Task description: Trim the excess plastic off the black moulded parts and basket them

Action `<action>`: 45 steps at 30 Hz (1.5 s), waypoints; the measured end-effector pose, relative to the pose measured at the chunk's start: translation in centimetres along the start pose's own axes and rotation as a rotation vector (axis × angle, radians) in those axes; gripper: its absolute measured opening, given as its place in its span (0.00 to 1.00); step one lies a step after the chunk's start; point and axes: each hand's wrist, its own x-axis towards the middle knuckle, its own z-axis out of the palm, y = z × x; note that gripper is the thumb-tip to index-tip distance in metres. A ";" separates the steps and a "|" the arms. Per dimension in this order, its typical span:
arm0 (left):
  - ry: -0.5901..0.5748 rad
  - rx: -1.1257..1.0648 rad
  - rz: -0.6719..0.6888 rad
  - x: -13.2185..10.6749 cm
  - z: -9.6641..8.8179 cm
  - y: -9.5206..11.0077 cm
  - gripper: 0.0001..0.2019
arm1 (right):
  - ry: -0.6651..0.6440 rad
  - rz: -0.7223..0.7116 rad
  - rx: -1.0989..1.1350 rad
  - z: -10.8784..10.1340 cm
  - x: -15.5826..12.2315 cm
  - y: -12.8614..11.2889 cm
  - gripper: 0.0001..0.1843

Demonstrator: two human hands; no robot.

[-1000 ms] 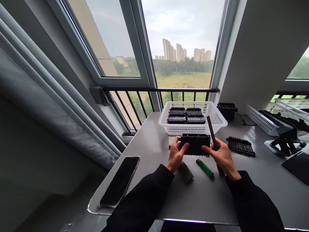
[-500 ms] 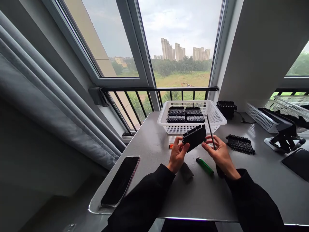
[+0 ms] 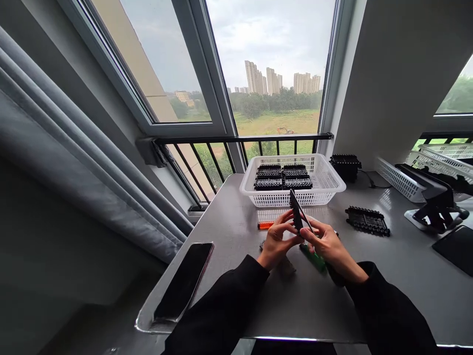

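Observation:
My left hand (image 3: 278,245) is closed on a flat black plastic part (image 3: 296,217) with a toothed edge, held up nearly edge-on above the table. My right hand (image 3: 330,245), also closed, grips a thin dark bar-like tool (image 3: 307,222) that lies close along the part; whether they touch I cannot tell. Under the hands, a green stick-shaped item (image 3: 317,261) is partly covered by the right hand. A dark grey piece (image 3: 287,266) rests below my left hand. Just beyond that hand is an orange stick-shaped item (image 3: 265,225).
A white plastic basket (image 3: 273,201) holding several black toothed parts (image 3: 283,177) stands ahead. Another such part (image 3: 367,220) lies at the right, with a black stack (image 3: 345,166) behind. A phone (image 3: 185,281) is at left; a stand (image 3: 436,212) and more baskets (image 3: 399,180) are far right.
The black part has turned from showing its broad face to nearly edge-on. My right hand has moved left with the thin tool, closer to my left hand. More of the orange item shows.

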 end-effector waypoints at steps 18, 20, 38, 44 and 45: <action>0.349 0.058 0.079 0.7 -1.7 0.6 0.45 | 0.073 -0.039 -0.339 -1.7 -0.2 -0.5 0.28; 0.380 0.083 0.123 0.8 -1.8 0.4 0.41 | 0.205 -0.110 -0.478 -2.2 -0.3 -0.8 0.29; 0.480 0.221 0.305 0.6 -1.7 0.5 0.30 | 0.261 -0.331 -0.959 -2.6 -0.9 -0.3 0.30; 0.495 0.195 0.248 0.8 -2.0 0.2 0.32 | 0.351 -0.353 -0.918 -3.4 -0.9 -0.6 0.31; 0.479 0.205 0.258 0.8 -1.9 0.1 0.31 | 0.353 -0.364 -0.909 -3.1 -0.9 -0.5 0.31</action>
